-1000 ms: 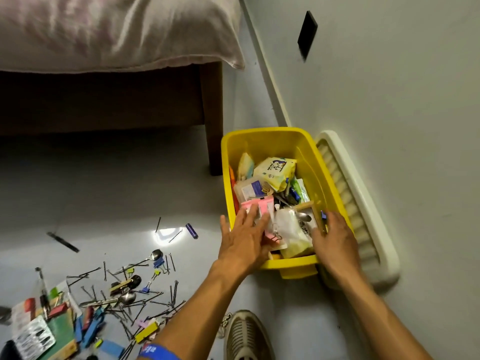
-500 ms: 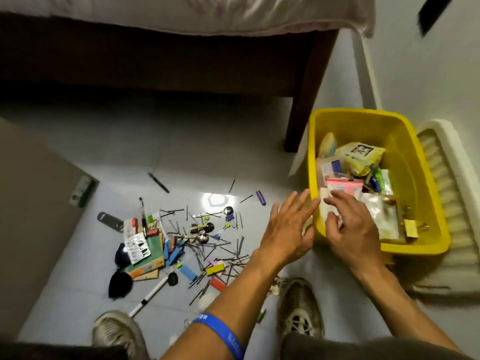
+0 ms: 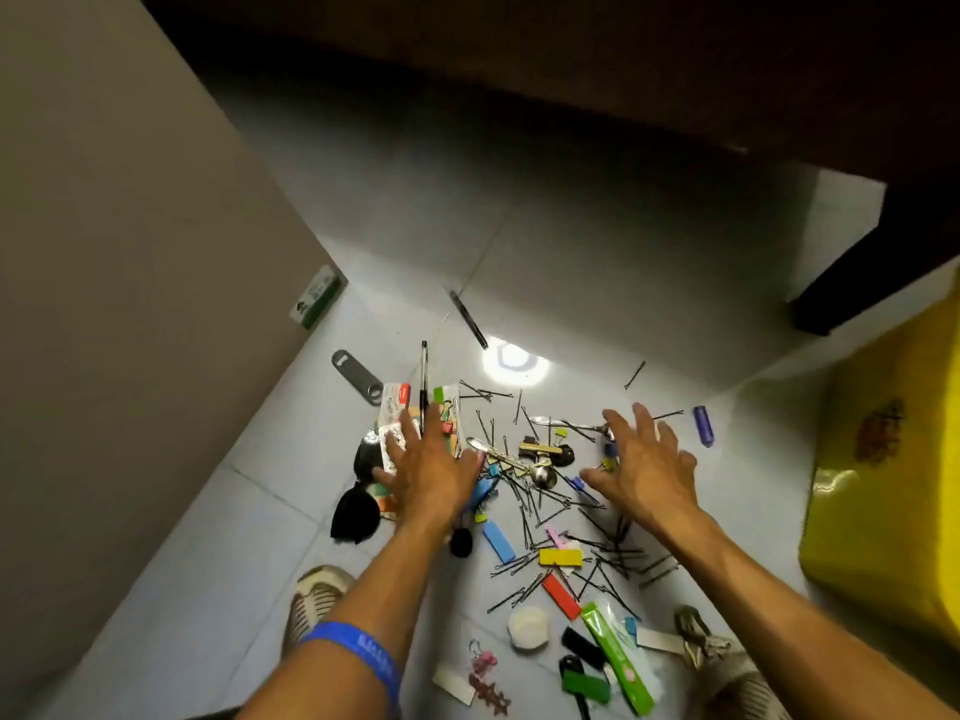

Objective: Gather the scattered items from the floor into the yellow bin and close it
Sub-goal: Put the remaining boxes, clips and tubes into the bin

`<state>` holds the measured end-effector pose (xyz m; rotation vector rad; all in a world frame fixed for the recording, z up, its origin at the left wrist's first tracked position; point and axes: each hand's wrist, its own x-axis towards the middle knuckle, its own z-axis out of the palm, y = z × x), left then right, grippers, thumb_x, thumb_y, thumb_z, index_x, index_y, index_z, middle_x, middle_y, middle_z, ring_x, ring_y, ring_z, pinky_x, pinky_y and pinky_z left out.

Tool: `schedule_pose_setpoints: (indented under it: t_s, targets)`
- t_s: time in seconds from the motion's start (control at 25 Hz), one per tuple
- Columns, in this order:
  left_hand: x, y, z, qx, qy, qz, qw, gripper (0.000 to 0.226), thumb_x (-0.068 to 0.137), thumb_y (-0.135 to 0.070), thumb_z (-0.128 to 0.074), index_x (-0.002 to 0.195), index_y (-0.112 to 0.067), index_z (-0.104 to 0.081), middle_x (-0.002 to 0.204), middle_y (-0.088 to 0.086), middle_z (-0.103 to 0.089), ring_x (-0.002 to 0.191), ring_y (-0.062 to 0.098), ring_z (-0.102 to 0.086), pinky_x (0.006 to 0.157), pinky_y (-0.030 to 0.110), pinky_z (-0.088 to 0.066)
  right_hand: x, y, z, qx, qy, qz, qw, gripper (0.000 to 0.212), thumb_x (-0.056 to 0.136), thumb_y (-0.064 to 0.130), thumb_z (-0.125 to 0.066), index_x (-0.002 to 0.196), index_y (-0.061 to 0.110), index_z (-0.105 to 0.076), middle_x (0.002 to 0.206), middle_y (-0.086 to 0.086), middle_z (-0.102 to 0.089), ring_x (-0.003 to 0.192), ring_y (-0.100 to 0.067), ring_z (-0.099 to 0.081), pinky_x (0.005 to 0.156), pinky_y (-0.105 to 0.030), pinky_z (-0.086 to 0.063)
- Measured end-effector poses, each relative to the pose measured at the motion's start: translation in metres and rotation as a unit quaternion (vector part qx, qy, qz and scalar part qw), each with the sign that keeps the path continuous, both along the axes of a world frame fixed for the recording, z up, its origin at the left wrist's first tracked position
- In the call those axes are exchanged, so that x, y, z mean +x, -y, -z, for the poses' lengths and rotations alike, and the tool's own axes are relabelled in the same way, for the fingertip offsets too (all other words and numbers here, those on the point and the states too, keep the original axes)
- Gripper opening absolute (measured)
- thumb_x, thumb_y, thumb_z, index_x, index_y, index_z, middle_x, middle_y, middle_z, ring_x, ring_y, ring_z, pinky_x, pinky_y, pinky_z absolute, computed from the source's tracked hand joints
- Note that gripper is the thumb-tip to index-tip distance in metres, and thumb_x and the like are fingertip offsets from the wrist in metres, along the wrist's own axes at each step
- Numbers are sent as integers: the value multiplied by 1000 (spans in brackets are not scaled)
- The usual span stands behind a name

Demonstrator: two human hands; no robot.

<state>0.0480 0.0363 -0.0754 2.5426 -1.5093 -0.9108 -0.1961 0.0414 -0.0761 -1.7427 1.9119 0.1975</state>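
A heap of small items lies on the pale tiled floor: black hairpins (image 3: 597, 558), spoons (image 3: 543, 472), binder clips, coloured flat pieces such as a yellow one (image 3: 560, 557) and a red one (image 3: 561, 595), card packets (image 3: 395, 402) and black sunglasses (image 3: 356, 506). My left hand (image 3: 434, 472) hovers open over the card packets at the heap's left. My right hand (image 3: 644, 467) spreads open over the heap's right side. Neither holds anything. The yellow bin (image 3: 883, 485) shows only its outer wall at the right edge.
A beige cabinet side (image 3: 130, 252) rises on the left with a green box (image 3: 317, 296) at its foot. A dark bed frame and leg (image 3: 872, 262) stand at the back right. My shoes (image 3: 317, 600) rest near the heap. A purple lighter (image 3: 703, 425) lies apart.
The view has swung left from the bin to the floor heap. Both hands left the bin and now reach out open over the scattered items.
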Motion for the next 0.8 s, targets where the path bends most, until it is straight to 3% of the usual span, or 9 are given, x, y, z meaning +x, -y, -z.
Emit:
schedule_pose_setpoints:
  t_s: [0.12, 0.24, 0.32, 0.4, 0.48, 0.52, 0.68, 0.8]
  targets:
    - [45, -20, 35, 87, 20, -116, 989, 100, 78, -60, -67, 154, -38, -5, 162, 9, 2, 145, 39, -6, 111, 68, -15, 4, -10, 40, 3, -41, 33, 999, 85, 75, 66, -62, 142, 32, -24, 151, -11, -24, 130, -38, -32, 97, -54, -42]
    - [29, -26, 49, 15, 27, -44, 999, 85, 79, -64, -63, 149, -37, -24, 158, 7, -18, 142, 32, -20, 112, 62, -19, 26, -12, 57, -74, 0, -28, 997, 64, 83, 61, -56, 135, 26, -43, 138, -7, -41, 116, -30, -42, 89, -42, -45]
    - [18, -27, 47, -34, 7, 1, 999, 83, 81, -63, -61, 151, -37, -24, 157, 3, -23, 143, 27, -22, 115, 57, -15, 34, -4, 56, -113, 19, -29, 993, 56, 86, 57, -56, 130, 24, -51, 135, -7, -47, 114, -29, -47, 90, -42, -44]
    - [22, -34, 45, -36, 12, -40, 998, 87, 81, -66, -59, 153, -38, -18, 161, 3, -16, 147, 27, -15, 117, 58, -11, 17, 7, 54, -132, -10, 49, 990, 59, 86, 55, -57, 135, 23, -46, 144, -10, -40, 126, -34, -42, 96, -51, -40]
    - [30, -43, 45, 9, -4, -136, 991, 92, 81, -69, -58, 154, -39, -11, 163, 4, -8, 149, 30, -6, 116, 61, -12, -10, 12, 53, -85, -35, 157, 983, 69, 84, 57, -58, 140, 21, -37, 150, -13, -33, 131, -40, -35, 98, -57, -38]
    - [29, -48, 45, 30, -23, -153, 988, 92, 82, -68, -58, 154, -37, -11, 163, 6, -8, 148, 31, -6, 115, 62, -17, -18, 9, 54, -54, -42, 166, 984, 72, 83, 57, -57, 139, 19, -35, 149, -14, -32, 130, -41, -34, 97, -57, -39]
    - [5, -53, 39, -12, -72, -79, 994, 82, 86, -61, -57, 153, -35, -18, 161, 3, -17, 146, 27, -13, 114, 53, -27, 1, -9, 56, -60, 28, 40, 997, 56, 87, 53, -55, 130, 19, -47, 139, -10, -41, 116, -30, -43, 90, -43, -46]
    - [6, -42, 35, -25, -64, -159, 985, 85, 84, -62, -60, 152, -34, -18, 158, 5, -21, 143, 30, -20, 112, 56, -28, 19, 2, 54, -71, 60, 61, 994, 67, 85, 59, -56, 140, 24, -40, 148, -8, -35, 125, -32, -40, 94, -46, -43]
